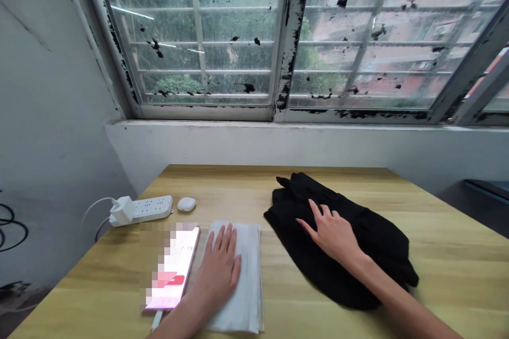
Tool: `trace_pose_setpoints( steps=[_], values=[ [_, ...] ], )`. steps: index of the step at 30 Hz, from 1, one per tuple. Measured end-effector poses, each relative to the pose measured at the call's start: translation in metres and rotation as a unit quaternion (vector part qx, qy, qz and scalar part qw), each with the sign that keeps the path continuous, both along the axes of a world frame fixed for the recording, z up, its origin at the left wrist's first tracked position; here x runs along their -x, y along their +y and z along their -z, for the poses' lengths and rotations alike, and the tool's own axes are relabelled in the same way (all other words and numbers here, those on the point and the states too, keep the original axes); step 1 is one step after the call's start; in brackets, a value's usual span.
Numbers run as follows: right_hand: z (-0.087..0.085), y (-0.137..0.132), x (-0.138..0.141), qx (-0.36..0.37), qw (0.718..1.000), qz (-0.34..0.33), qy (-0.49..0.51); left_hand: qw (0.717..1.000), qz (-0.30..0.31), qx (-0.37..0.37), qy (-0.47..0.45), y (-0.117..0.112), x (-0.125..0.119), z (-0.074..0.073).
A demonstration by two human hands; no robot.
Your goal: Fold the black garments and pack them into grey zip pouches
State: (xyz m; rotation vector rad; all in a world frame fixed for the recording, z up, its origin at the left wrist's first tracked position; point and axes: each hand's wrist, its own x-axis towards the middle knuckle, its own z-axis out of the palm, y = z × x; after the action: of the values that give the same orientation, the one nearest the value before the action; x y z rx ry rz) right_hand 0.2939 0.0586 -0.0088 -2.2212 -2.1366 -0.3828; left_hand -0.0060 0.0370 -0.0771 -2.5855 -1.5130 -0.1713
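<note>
My left hand lies flat with its fingers spread on a folded pale grey cloth, pressing on its left half. Just left of that hand is a smartphone with a lit screen, partly blurred out, and a cable at its lower end. My right hand rests palm down, fingers apart, on a crumpled black garment. That garment lies in a loose heap and its shape is hard to make out.
A white power strip with a plugged-in charger and a white earbud case sit at the table's far left. The wooden table meets a white wall and a barred window sill at the far side.
</note>
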Motion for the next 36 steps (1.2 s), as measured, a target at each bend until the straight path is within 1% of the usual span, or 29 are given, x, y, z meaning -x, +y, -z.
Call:
trace_pose_setpoints(
  steps=[2, 4, 5, 6, 8, 10, 11, 12, 13, 14, 17, 19, 21, 23, 25, 27, 31, 34, 36],
  values=[
    [0.001, 0.003, 0.013, 0.002, 1.000, 0.010, -0.009, 1.000, -0.003, 0.002, 0.002, 0.000, -0.001, -0.002],
    [0.001, 0.004, 0.016, -0.008, 1.000, 0.000, 0.002, 1.000, -0.009, 0.009, 0.008, -0.001, -0.002, -0.004],
    [0.002, 0.004, 0.013, -0.026, 1.000, -0.011, 0.010, 1.000, -0.012, 0.014, 0.010, -0.001, -0.002, -0.006],
    [0.002, 0.002, 0.010, -0.057, 0.998, -0.027, 0.018, 1.000, -0.013, 0.019, 0.011, -0.001, -0.003, -0.007],
    [0.002, -0.002, 0.000, -0.146, 0.986, -0.077, 0.035, 1.000, -0.012, 0.025, 0.010, -0.001, -0.003, -0.008],
    [0.000, -0.008, -0.008, -0.221, 0.961, -0.151, 0.064, 1.000, -0.008, 0.019, 0.001, -0.002, -0.003, -0.007],
    [-0.001, -0.011, -0.010, -0.239, 0.949, -0.187, 0.081, 1.000, -0.006, 0.014, -0.005, -0.001, -0.002, -0.006],
    [-0.002, -0.013, -0.011, -0.239, 0.942, -0.214, 0.096, 1.000, -0.005, 0.011, -0.009, -0.001, -0.002, -0.004],
    [-0.002, -0.015, -0.012, -0.225, 0.941, -0.229, 0.106, 1.000, -0.004, 0.009, -0.011, -0.001, -0.001, -0.003],
    [-0.002, -0.017, -0.011, -0.201, 0.945, -0.232, 0.109, 1.000, -0.003, 0.008, -0.011, -0.001, -0.001, -0.003],
    [0.001, -0.018, -0.008, -0.123, 0.963, -0.214, 0.112, 1.000, -0.003, 0.016, -0.003, -0.001, 0.000, -0.004],
    [0.001, -0.017, -0.007, -0.092, 0.963, -0.217, 0.128, 1.000, -0.003, 0.025, 0.007, -0.001, -0.002, -0.007],
    [-0.001, -0.016, -0.008, -0.085, 0.958, -0.228, 0.153, 0.999, 0.000, 0.036, 0.018, -0.001, -0.005, -0.013],
    [-0.007, -0.016, -0.011, -0.107, 0.945, -0.235, 0.201, 0.999, -0.002, 0.045, 0.030, 0.000, -0.010, -0.018],
    [-0.015, -0.016, -0.014, -0.157, 0.920, -0.230, 0.275, 0.998, -0.015, 0.051, 0.043, 0.001, -0.016, -0.022],
    [-0.022, -0.017, -0.016, -0.220, 0.888, -0.210, 0.345, 0.997, -0.028, 0.048, 0.045, 0.002, -0.019, -0.023],
    [-0.031, -0.018, -0.014, -0.337, 0.819, -0.160, 0.436, 0.999, -0.017, 0.027, 0.010, 0.005, -0.016, -0.019],
    [-0.033, -0.020, -0.012, -0.389, 0.767, -0.149, 0.488, 1.000, -0.001, 0.023, -0.006, 0.008, -0.009, -0.017],
    [-0.034, -0.022, -0.012, -0.413, 0.722, -0.154, 0.534, 1.000, 0.005, 0.025, -0.005, 0.009, -0.007, -0.018]
  ],
)
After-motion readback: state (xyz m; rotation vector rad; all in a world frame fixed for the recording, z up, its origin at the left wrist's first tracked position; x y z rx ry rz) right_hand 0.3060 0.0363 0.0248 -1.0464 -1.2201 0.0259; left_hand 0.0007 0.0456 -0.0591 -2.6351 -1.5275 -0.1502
